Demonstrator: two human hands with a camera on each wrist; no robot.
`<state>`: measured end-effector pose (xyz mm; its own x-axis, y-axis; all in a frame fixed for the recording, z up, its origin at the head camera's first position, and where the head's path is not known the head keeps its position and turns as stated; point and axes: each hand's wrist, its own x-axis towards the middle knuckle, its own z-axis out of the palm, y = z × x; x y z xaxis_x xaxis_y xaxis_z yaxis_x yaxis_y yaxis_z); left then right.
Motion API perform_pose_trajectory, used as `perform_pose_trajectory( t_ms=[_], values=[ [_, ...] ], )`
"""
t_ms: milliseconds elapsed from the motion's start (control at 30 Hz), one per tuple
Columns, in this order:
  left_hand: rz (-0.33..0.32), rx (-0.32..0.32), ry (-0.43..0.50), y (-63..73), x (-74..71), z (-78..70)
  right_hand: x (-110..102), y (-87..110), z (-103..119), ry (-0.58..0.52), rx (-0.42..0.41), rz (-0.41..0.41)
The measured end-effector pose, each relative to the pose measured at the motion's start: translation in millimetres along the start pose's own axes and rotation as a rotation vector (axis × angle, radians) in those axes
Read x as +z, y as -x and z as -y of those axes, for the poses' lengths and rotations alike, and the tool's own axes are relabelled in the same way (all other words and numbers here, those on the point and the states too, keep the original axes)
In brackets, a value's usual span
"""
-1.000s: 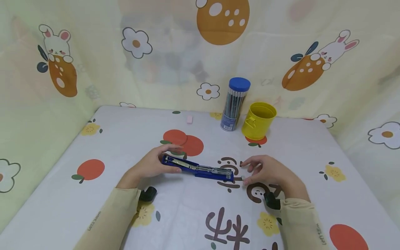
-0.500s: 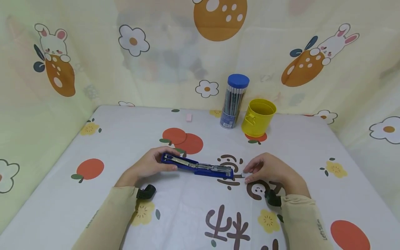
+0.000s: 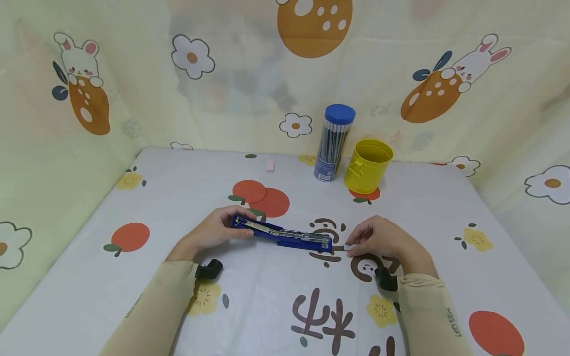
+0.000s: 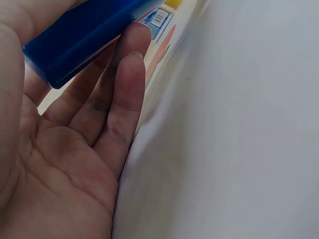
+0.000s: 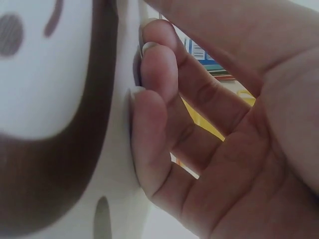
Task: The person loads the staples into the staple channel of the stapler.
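A blue stapler (image 3: 303, 242), spread out long with its metal inner rail showing on top, lies across the middle of the table. My left hand (image 3: 220, 232) grips its left end between thumb and fingers; in the left wrist view the blue end (image 4: 75, 45) sits between the thumb and the fingers. Just past the stapler's right end, my right hand (image 3: 383, 242) pinches a small light-grey piece (image 3: 347, 247) between thumb and index finger. What this piece is, I cannot tell. In the right wrist view the other fingers (image 5: 152, 117) are curled beside the tabletop, and the pinching fingertips are hidden.
A clear tube of pencils with a blue lid (image 3: 331, 143) stands at the back, next to a yellow metal cup (image 3: 368, 168). A small pink eraser (image 3: 269, 165) lies further left. Patterned cloth (image 3: 240, 89) hangs behind the table's far edge.
My right thumb and index finger have come together at the small grey piece beside the stapler's right end. My left hand keeps its grip, and the stapler has hardly moved.
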<state>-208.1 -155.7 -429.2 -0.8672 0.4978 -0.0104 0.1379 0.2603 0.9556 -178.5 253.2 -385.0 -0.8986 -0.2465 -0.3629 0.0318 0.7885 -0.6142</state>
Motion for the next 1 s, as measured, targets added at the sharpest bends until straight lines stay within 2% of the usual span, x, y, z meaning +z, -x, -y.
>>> perform_pose_trajectory(
  t_ms=[467, 633, 800, 1000],
  values=[
    [-0.015, -0.009, -0.012, -2.2, -0.8, -3.9, -1.0, 1.3, -1.3, 0.000, -0.023, 0.007],
    [-0.018, -0.019, -0.005, -1.0, -1.7, -1.0, 1.5, 0.7, -0.4, -0.003, -0.040, 0.010],
    [-0.016, 0.000, -0.004, -1.6, -1.6, 1.6, 2.4, -0.4, 0.0, -0.008, -0.029, 0.016],
    [-0.024, -0.013, 0.003, -0.8, -1.3, -0.1, 1.5, -1.2, 0.8, -0.004, -0.033, 0.030]
  ],
)
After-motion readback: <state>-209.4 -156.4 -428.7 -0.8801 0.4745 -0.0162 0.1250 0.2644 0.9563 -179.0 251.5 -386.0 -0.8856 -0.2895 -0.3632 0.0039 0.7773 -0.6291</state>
